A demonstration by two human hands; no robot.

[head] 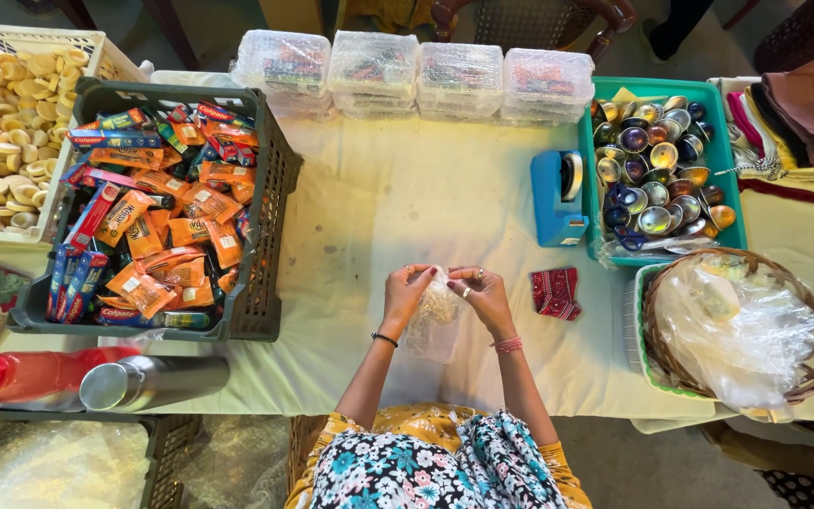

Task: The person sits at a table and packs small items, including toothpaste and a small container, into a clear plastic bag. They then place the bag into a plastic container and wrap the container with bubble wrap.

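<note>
At table centre, left hand (pixel 405 292) & right hand (pixel 482 292) each grip closed on clear bag (pixel 433 325), contents unclear.

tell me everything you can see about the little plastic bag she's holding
The small clear plastic bag looks thin and crinkled, with pale, small contents that are too fine to identify. It hangs upright above the white tablecloth, its top pinched between the left hand and the right hand, near the table's front edge.
</note>
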